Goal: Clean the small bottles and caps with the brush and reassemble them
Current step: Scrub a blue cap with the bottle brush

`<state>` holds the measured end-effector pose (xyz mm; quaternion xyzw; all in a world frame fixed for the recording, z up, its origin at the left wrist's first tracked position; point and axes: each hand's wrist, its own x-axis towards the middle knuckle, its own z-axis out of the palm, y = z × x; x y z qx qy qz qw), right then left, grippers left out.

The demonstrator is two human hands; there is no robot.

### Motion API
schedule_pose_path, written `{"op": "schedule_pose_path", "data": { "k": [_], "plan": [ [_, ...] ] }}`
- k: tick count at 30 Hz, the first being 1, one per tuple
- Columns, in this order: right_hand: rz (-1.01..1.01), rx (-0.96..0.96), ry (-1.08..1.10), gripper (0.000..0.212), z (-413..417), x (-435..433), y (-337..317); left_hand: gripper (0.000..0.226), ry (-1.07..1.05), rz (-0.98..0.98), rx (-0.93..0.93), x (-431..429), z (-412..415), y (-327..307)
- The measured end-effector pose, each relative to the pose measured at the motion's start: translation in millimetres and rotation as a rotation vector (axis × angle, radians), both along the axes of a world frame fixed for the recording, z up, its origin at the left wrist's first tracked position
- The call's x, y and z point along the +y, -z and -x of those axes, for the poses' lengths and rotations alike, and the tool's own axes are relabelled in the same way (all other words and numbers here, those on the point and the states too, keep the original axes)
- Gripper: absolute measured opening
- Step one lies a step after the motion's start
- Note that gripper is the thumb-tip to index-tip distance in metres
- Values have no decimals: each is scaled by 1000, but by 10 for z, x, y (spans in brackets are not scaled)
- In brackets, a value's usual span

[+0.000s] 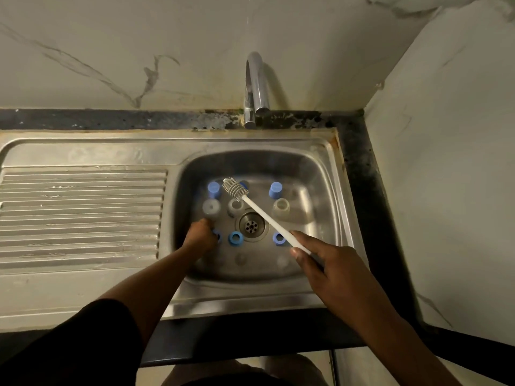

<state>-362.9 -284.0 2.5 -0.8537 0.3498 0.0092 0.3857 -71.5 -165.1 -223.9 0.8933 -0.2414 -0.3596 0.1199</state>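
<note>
Small clear bottles (211, 207) (281, 206) stand in the steel sink basin (315, 174), with blue caps (213, 189) (275, 189) behind them and blue rings (235, 238) (278, 238) near the drain. My right hand (331, 263) grips the white handle of a bottle brush (235, 188), whose grey bristle head hovers over the middle bottle (235, 206). My left hand (200, 235) reaches down to the basin floor at the left, fingers curled over something hidden beneath it, beside a partly covered blue ring (218, 235).
A chrome tap (256, 87) rises behind the basin. The ribbed steel draining board (80, 215) lies to the left. A drain (251, 225) sits mid-basin. Marble walls close in behind and on the right; a dark counter edge (250, 335) runs along the front.
</note>
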Motion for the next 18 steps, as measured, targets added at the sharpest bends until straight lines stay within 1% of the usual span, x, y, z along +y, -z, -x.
{"op": "schedule_pose_path", "data": {
  "k": [4, 8, 12, 15, 18],
  "plan": [
    [-22, 9, 22, 46, 47, -57, -12, 30, -94, -35, 10, 6, 3, 102],
    [-24, 20, 18, 46, 86, -86, -28, 32, -126, -44, -35, 14, 18, 108],
    [-21, 13, 9, 46, 99, -80, -16, 26, -53, -26, -106, -13, 120, -23],
    [-25, -1, 6, 46, 86, -75, -12, 23, 15, -2, -110, 18, 267, -87],
    [-21, -14, 10, 46, 101, -74, -23, 42, 74, -30, -100, 67, 382, -40]
  ]
}}
